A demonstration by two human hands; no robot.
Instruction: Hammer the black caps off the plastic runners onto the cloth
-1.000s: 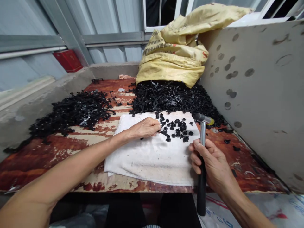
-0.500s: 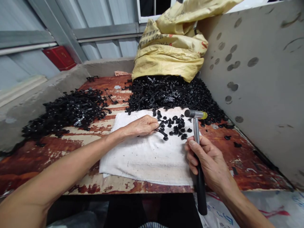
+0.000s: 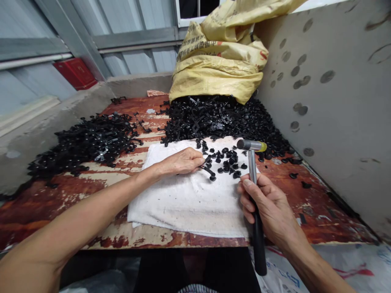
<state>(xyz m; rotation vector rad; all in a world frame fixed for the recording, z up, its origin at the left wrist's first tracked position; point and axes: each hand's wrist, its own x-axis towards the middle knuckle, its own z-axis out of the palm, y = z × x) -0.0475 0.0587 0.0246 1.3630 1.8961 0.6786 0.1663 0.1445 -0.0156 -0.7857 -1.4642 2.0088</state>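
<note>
My left hand (image 3: pixel 185 160) is closed above the white cloth (image 3: pixel 183 207), pinching a small black bracket-like part (image 3: pixel 208 171) with knobbed ends that stick out past the fingertips. My right hand (image 3: pixel 265 199) grips a hammer (image 3: pixel 253 162) by its shaft and black handle. The hammer is upright, its head at the top with one dark face and one yellow face. Between the two hands, several small black round caps (image 3: pixel 226 166) lie scattered on the cloth. Part of the bracket is hidden behind my left fingers.
A large heap of black parts (image 3: pixel 210 118) spills from a yellow sack (image 3: pixel 216 77) at the back. Another pile of black brackets (image 3: pixel 91 142) lies on the left of the worn red-brown table (image 3: pixel 70 195). A pale board (image 3: pixel 330 114) stands along the right side.
Both hands, the hammer and the black parts keep almost the same places. The view has shifted very slightly.
</note>
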